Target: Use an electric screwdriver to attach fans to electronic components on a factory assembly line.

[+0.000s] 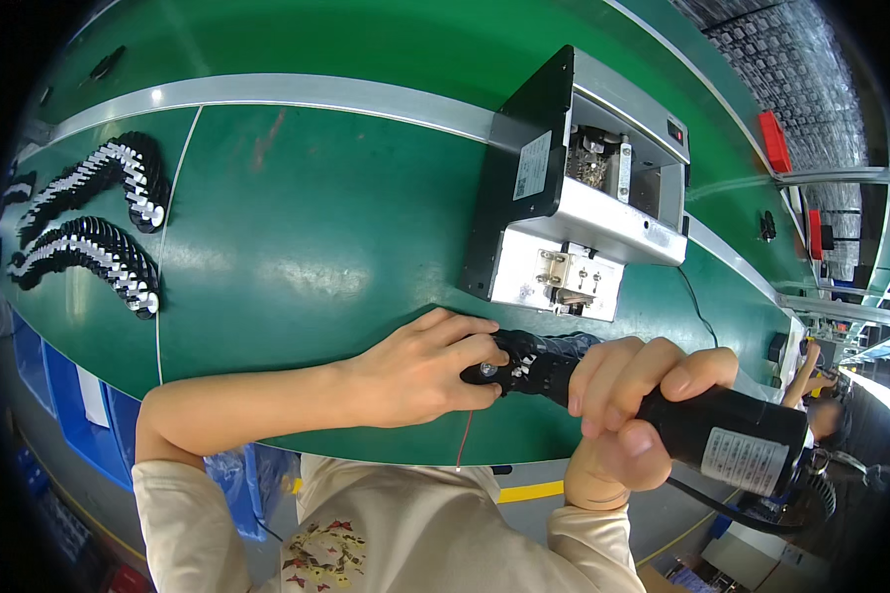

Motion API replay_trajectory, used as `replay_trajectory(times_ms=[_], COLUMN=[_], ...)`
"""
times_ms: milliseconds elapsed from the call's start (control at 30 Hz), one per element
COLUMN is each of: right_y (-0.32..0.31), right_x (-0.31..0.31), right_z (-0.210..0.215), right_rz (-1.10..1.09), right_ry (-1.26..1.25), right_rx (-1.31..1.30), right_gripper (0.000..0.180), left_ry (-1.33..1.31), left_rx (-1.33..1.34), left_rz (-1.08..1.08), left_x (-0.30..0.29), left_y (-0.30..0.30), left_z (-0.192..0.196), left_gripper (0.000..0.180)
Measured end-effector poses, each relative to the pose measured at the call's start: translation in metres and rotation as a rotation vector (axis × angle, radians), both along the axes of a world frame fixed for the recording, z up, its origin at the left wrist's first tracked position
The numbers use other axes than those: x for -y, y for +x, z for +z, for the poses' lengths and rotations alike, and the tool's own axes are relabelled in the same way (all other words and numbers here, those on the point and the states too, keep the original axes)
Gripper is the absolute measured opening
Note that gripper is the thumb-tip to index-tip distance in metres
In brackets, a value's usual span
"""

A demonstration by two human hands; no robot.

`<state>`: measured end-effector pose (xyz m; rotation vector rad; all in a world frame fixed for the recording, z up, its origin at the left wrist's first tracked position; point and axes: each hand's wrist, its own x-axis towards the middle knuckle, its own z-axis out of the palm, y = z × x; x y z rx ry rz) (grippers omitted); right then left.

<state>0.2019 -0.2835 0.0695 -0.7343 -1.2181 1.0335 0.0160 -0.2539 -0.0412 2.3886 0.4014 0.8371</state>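
Note:
My right hand point(628, 400) is wrapped round the thick black body of an electric screwdriver point(727, 425), which lies tilted with its narrower end toward my left hand. A cable leaves its back end. My left hand point(420, 371) is closed, fingertips and thumb pinching a small black part point(489, 372) at the screwdriver's front end. A thin red wire point(464, 440) hangs from beside those fingers over the table edge. Black pieces with white bits point(526, 368) show between the hands, and I cannot tell them apart from the tool's nose. The screwdriver's tip is hidden.
A silver and black screw feeder point(618, 222) stands beyond my hands on the green table point(297, 227). Two curved rows of black-and-white parts point(94, 259) lie at the left. Blue bins point(69, 395) sit below the left edge. Red trays point(774, 143) and another person's arm point(799, 378) show at the right.

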Motion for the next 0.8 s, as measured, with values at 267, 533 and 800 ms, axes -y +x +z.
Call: replay_trajectory(times_ms=[267, 533, 800], right_y=[-0.002, 0.01, 0.023], right_x=[-0.004, -0.005, -0.045], right_z=[-0.011, 0.0, 0.033], right_rz=[0.086, 0.166, -0.077], right_ry=[0.112, 0.066, 0.242], right_rx=[0.054, 0.005, -0.043], right_gripper=[0.035, 0.04, 0.049], left_ry=[-0.019, -0.025, 0.029], left_rx=[-0.004, -0.008, -0.029], left_rz=[-0.009, -0.013, -0.01], left_x=[-0.001, 0.0, -0.003], left_y=[0.0, -0.001, -0.001], left_z=[0.003, 0.004, 0.0], left_gripper=[0.013, 0.02, 0.019])
